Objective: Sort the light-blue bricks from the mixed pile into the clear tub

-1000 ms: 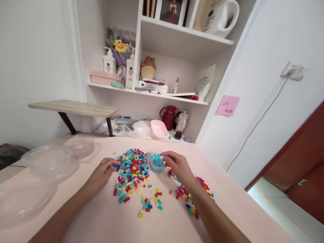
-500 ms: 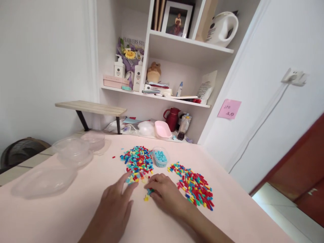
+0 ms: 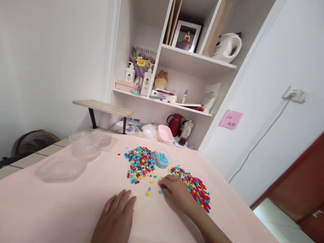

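My left hand (image 3: pixel 116 216) rests palm down on the pink tabletop, fingers stretched out, holding nothing. My right hand (image 3: pixel 176 192) is curled low over a few small plastic building bricks (image 3: pixel 164 186), partly hidden beneath its fingers and thumb. Just beyond its wrist lies a mixed pile of bricks (image 3: pixel 199 189), largely red with yellow, green and blue. Another multicoloured brick pile (image 3: pixel 141 160) is farther left. Between the piles stands a small clear tub (image 3: pixel 162 166) with light blue bricks in it. Several loose bricks (image 3: pixel 148 193) are scattered between my hands.
Clear plastic containers (image 3: pixel 84 145) and a clear lid-like piece (image 3: pixel 60 168) lie on the left of the table (image 3: pixel 63 209). A wooden riser (image 3: pixel 103 107) stands behind them. At the back are a pink dish (image 3: pixel 165 134), a red jug (image 3: pixel 175 124) and a bottle (image 3: pixel 186 132).
My right hand has moved right, toward the right-hand pile, with bricks under its fingers. My left hand has drawn back from the left pile and now lies flat. The view has shifted.
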A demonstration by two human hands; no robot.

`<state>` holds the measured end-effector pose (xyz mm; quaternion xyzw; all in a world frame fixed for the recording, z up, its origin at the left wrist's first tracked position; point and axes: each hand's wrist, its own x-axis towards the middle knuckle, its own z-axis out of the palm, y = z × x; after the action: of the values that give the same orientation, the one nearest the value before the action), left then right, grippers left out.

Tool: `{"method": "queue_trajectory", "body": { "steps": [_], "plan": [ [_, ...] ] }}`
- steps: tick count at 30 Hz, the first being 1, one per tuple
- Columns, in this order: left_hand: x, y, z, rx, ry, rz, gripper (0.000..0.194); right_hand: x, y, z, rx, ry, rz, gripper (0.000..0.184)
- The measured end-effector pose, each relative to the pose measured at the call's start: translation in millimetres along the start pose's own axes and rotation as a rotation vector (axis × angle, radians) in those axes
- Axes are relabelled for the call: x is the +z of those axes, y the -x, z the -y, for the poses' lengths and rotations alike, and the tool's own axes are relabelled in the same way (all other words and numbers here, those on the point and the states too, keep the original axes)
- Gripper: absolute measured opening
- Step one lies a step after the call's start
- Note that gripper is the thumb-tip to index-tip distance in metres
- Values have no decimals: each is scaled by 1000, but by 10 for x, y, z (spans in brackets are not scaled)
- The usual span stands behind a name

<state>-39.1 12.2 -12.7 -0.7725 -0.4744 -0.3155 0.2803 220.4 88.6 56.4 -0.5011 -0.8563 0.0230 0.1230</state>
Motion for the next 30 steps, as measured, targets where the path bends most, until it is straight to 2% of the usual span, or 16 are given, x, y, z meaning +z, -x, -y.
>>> {"method": "queue_trajectory", "body": {
  "steps": [5,10,14,21,25,28,30],
  "plan": [
    [-9,1,-23,-32,36,-11,34,-12,58,68,-13,16,-52,29],
    [29,22,-40,-67,55,16,35,-7,120,118,-39,31,-127,19],
    [23,9,-42,-37,12,3,35,2,88,145,-48,35,-120,16],
    [0,-3,-58,-29,-20,-12,37,43,50,198,-10,88,-19,21],
    [7,11,-49,-25,-26,-10,38,62,42,174,-7,70,-18,24],
    [11,3,-32,-11,-52,-34,38,-32,-71,56,-19,-3,-121,23],
    [15,-4,-19,5,-77,-56,38,-150,-219,-75,2,-102,-283,20]
  ]
}}
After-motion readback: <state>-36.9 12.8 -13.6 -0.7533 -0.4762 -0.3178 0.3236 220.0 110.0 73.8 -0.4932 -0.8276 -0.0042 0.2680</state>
